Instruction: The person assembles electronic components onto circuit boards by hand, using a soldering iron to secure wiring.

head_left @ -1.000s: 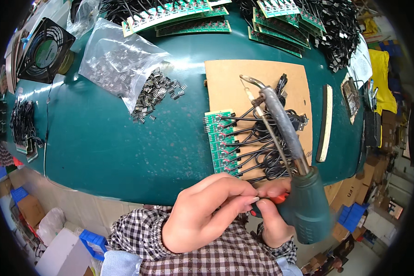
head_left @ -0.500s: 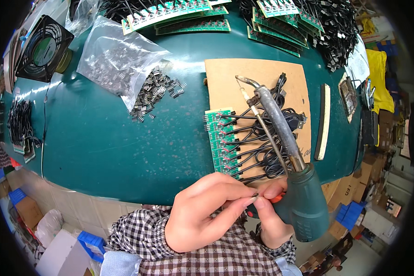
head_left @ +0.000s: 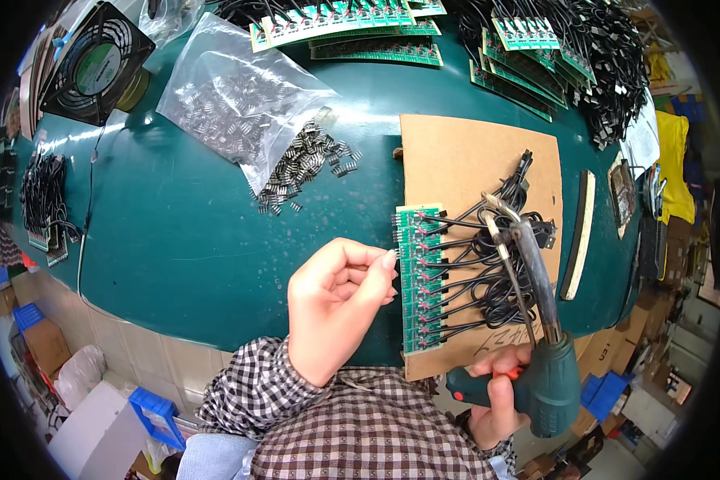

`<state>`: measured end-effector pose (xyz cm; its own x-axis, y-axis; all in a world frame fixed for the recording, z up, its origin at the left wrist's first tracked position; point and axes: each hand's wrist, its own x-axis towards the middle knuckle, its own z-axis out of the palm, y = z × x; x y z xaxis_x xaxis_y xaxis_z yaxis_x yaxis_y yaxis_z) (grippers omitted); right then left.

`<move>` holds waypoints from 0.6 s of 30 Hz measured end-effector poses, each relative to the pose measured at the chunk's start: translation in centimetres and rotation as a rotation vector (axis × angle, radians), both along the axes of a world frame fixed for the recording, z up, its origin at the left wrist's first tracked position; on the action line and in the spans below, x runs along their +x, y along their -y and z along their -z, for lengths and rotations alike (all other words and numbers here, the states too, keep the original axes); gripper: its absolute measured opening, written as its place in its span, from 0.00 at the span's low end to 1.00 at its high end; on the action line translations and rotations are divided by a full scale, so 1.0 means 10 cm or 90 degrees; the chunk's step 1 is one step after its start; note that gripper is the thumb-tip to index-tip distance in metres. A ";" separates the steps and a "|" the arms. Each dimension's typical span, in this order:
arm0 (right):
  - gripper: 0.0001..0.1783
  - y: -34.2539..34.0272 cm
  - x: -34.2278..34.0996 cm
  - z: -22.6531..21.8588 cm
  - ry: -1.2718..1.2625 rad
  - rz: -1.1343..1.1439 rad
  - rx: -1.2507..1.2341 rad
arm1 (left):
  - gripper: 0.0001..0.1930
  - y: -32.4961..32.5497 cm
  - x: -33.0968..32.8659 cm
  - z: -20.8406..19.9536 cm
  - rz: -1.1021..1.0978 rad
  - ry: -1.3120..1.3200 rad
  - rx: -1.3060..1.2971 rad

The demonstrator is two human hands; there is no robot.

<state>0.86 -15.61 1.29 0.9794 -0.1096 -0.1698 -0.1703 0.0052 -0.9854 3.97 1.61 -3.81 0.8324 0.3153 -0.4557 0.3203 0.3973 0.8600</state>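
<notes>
My left hand point(head_left: 328, 308) is closed in a pinch at the left edge of a green circuit board strip point(head_left: 421, 280). A small pin connector, mostly hidden by the fingertips, is between thumb and forefinger. Just above the fingers, other pin connectors point(head_left: 396, 220) stick out from the same edge. My right hand point(head_left: 498, 400) grips a dark green soldering gun point(head_left: 554, 392) by its handle, thumb near the orange trigger. The gun's metal barrel and thin feed tube point up and away, over black cables point(head_left: 500, 292) running right from the board. Board and cables rest on a cardboard sheet point(head_left: 456, 152).
Loose pin connectors point(head_left: 304, 164) lie beside a clear plastic bag point(head_left: 216, 104) of more. A black fan point(head_left: 96, 64) stands far left. Finished-looking boards point(head_left: 376, 50) with cables are stacked at the back. A pale strip point(head_left: 578, 236) lies right of the cardboard.
My hands have separated. The left has moved forward to the board's edge with the small part; the right has drawn slightly back and right with the soldering gun. The view has shifted.
</notes>
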 end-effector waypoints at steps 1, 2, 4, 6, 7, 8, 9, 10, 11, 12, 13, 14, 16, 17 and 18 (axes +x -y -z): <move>0.22 0.01 0.00 0.00 -0.002 -0.001 0.001 | 0.04 0.02 0.01 0.03 -0.002 0.011 -0.004; 0.21 0.02 -0.01 -0.02 -0.001 -0.012 -0.010 | 0.04 0.04 0.02 0.04 -0.004 0.022 -0.007; 0.21 0.07 -0.04 0.00 0.021 -0.034 -0.023 | 0.04 0.06 0.03 0.05 -0.002 0.021 0.003; 0.21 0.13 -0.08 0.08 0.029 -0.042 -0.002 | 0.04 0.06 0.04 0.05 0.000 0.020 0.015; 0.22 0.16 -0.10 0.10 0.039 -0.049 0.018 | 0.04 0.06 0.04 0.03 0.006 0.009 0.006; 0.22 0.19 -0.11 0.12 0.038 -0.049 0.018 | 0.05 0.06 0.04 0.02 0.011 -0.002 -0.002; 0.23 0.21 -0.13 0.14 0.031 -0.063 0.050 | 0.05 0.05 0.05 0.03 0.011 -0.003 -0.002; 0.24 0.23 -0.15 0.15 0.025 -0.076 0.082 | 0.05 0.04 0.05 0.03 0.017 -0.010 -0.005; 0.24 0.21 -0.18 0.14 0.024 -0.077 0.082 | 0.05 0.03 0.06 0.03 0.024 -0.017 -0.008; 0.26 0.19 -0.21 0.12 -0.008 -0.057 0.056 | 0.05 0.02 0.07 0.03 0.025 -0.018 -0.010; 0.28 0.18 -0.23 0.11 -0.040 -0.036 0.031 | 0.05 0.01 0.08 0.03 0.038 -0.021 -0.023; 0.28 0.20 -0.23 0.11 -0.040 -0.035 0.029 | 0.05 -0.01 0.10 0.02 0.051 -0.025 -0.037; 0.29 0.22 -0.24 0.14 -0.024 -0.078 -0.005 | 0.06 -0.05 0.11 0.02 0.059 -0.039 -0.051; 0.29 0.21 -0.25 0.12 -0.025 -0.080 -0.005 | 0.06 -0.07 0.11 0.02 0.069 -0.052 -0.066; 0.30 0.20 -0.25 0.10 -0.042 -0.072 -0.018 | 0.06 -0.08 0.11 0.02 0.069 -0.053 -0.067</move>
<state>-1.65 -17.57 0.32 0.9726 -0.0045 -0.2326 -0.2325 -0.0462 -0.9715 5.10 2.36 -3.99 0.8172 0.1721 -0.5501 0.4345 0.4431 0.7841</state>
